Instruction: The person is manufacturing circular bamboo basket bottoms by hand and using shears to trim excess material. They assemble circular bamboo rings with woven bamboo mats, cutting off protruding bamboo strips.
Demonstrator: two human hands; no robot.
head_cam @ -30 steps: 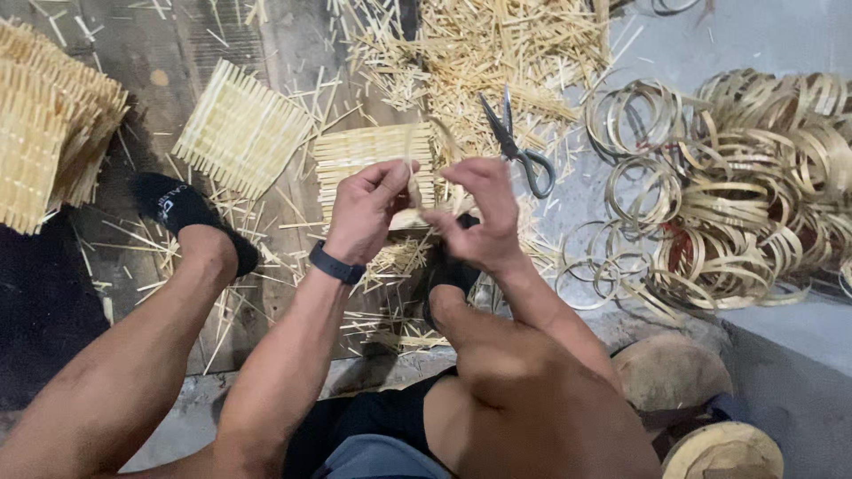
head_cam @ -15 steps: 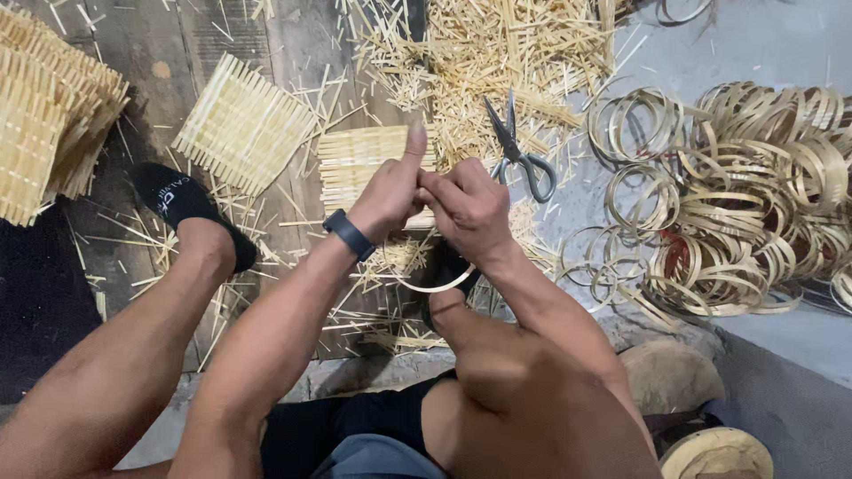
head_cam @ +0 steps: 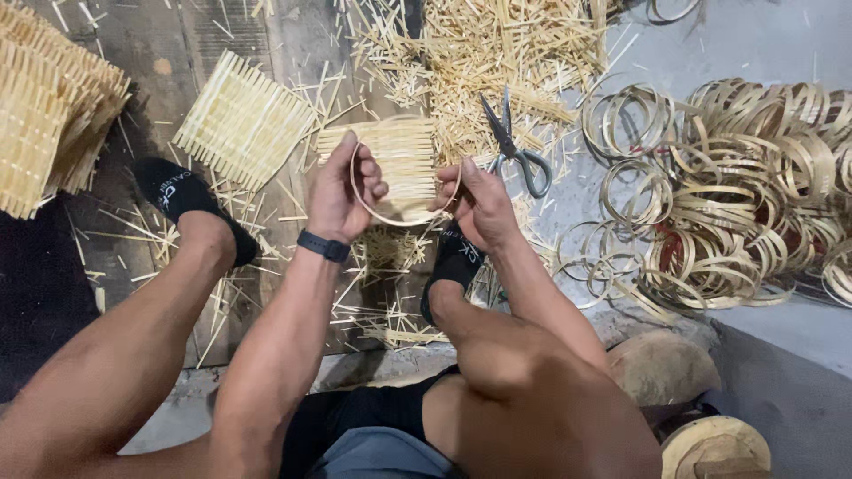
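Left hand (head_cam: 342,191) pinches bamboo ring (head_cam: 404,173) at 9 o'clock edge; right hand (head_cam: 479,204) grips 3 o'clock edge. Ring held between hands, equally near both, above woven slat mat (head_cam: 395,155), slats running 9-to-3. Scissors (head_cam: 513,146) at 2 o'clock on floor (head_cam: 745,44).

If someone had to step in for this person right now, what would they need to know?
Left hand and right hand each grip a side of one thin bamboo ring, held over a flat woven slat mat.
Scissors lie untouched beside the right hand.
The pile of rings is on the right, finished mats on the left.
Done: ring picked up.
Left: ring not yet fixed to the mat.
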